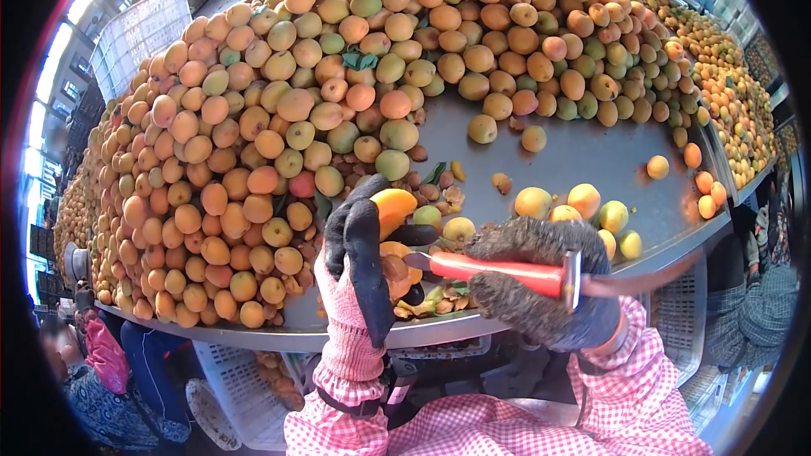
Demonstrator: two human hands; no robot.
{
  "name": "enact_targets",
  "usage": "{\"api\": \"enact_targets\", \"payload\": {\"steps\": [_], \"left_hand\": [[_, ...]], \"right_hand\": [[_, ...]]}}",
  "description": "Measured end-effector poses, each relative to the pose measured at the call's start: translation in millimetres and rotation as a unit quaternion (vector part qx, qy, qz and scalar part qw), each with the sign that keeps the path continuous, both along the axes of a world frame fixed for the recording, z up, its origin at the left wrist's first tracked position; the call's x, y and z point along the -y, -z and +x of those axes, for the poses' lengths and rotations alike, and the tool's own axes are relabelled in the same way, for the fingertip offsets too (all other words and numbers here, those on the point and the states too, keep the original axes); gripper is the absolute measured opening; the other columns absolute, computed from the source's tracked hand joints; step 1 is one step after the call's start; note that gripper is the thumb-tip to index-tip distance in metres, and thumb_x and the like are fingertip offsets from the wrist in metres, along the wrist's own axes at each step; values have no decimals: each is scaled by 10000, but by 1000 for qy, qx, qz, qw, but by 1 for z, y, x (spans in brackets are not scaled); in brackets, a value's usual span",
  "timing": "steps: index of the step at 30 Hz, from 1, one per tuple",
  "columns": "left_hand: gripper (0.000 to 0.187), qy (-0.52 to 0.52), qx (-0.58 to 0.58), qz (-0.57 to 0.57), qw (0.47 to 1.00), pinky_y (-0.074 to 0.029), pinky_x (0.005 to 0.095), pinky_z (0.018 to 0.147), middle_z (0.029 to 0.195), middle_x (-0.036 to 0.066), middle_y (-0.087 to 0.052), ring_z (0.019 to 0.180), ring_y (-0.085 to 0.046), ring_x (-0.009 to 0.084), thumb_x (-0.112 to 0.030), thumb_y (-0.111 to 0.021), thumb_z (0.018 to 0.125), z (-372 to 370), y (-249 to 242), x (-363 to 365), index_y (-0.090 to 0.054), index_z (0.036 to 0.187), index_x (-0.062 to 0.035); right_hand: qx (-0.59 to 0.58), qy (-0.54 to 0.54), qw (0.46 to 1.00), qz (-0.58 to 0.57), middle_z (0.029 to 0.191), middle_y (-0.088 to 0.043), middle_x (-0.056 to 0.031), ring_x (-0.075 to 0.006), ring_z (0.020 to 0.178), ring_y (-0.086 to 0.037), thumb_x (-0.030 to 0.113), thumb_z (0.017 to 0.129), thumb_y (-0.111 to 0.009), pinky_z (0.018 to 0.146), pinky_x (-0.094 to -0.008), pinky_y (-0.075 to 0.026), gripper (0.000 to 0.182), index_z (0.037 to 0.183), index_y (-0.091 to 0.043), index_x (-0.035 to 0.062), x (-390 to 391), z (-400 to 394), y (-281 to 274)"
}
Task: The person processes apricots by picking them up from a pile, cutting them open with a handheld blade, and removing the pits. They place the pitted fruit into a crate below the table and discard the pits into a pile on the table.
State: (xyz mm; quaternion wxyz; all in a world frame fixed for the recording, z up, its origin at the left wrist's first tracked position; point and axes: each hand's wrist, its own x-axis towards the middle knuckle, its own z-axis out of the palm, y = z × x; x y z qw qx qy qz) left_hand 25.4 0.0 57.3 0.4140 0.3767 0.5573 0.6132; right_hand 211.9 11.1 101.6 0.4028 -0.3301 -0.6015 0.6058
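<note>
Carefully, I pinch a split apricot (394,206) between the gloved fingers of my left hand (361,232), above the near edge of the steel table (591,160), my right hand (528,241) wrapped round a red-handled tool (541,279). Light, likely soft and slippery inside, the bright orange fruit is best held by its skin.

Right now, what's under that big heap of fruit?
A grey metal tabletop shows beside the heap; beneath the heap itself, everything is covered, so I cannot tell.
</note>
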Motion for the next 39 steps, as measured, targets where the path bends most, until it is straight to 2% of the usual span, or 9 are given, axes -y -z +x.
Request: {"api": "enact_targets", "payload": {"steps": [6,8,16,18,24,28,34,36,39], "left_hand": [[320,2,-3,-18,1000,-422,270,875,1027,68,-618,962,-546,127,-260,-553,931,5,7,2,-598,1109,3],[326,16,9,-67,998,-453,243,768,944,60,-628,829,-570,105,-282,-563,923,1,5,6,-605,1076,3],[326,-10,-2,-114,993,-343,206,455,626,-7,-533,450,-413,47,-315,-587,908,-5,8,-2,-613,959,6],[327,-40,-105,-72,991,-365,216,437,625,19,-558,435,-467,73,-317,-589,908,-7,19,-9,-610,938,8],[358,38,75,-147,986,-459,249,557,771,84,-636,660,-602,130,-274,-606,880,-15,6,-9,-587,1065,32],[495,111,-369,160,909,-518,302,716,1074,136,-594,817,-611,170,-21,-606,833,-28,47,-8,-451,1304,-28],[406,89,97,-56,990,-526,283,731,1080,130,-586,817,-607,153,-178,-458,958,-36,60,-16,-416,1309,22],[411,131,122,-9,984,-505,272,723,1008,131,-612,787,-613,156,-2,-576,810,-35,56,-13,-458,1202,33],[438,34,231,-34,972,-519,282,725,1070,140,-594,880,-622,177,2,-587,806,-38,65,-17,-438,1217,38]], "right_hand": [[308,-172,927,-131,1134,-617,-101,-213,1002,-617,128,888,-565,849,-315,-506,294,1178,-597,91,-16,-9,-29],[106,-43,982,149,990,-654,-95,-166,826,-654,121,883,-591,705,-299,-545,212,1083,-645,77,-3,0,16],[-110,-52,955,-272,903,-630,-128,-183,682,-644,74,810,-655,573,-278,-536,256,1038,-597,-28,-9,-22,52],[172,52,890,420,969,-603,-160,-253,733,-642,105,755,-659,603,-311,-523,366,1087,-570,-20,11,-46,65],[-144,18,958,-245,922,-649,-134,-199,737,-650,189,857,-603,571,-291,-523,282,1023,-608,-40,-3,-35,62],[-216,14,912,-349,763,-663,-134,-180,547,-625,187,883,-611,486,-262,-524,245,952,-635,-48,-26,-23,55],[-264,54,886,-377,819,-660,-148,-205,603,-645,163,865,-629,521,-278,-537,228,971,-634,-39,-15,-42,65],[-208,62,969,-119,865,-661,-144,-204,627,-651,139,871,-617,547,-284,-543,226,1016,-624,-34,-10,-49,67],[-258,32,905,-337,924,-653,-95,-215,713,-659,184,861,-635,611,-307,-546,255,1012,-620,-21,-12,-52,67]]}}
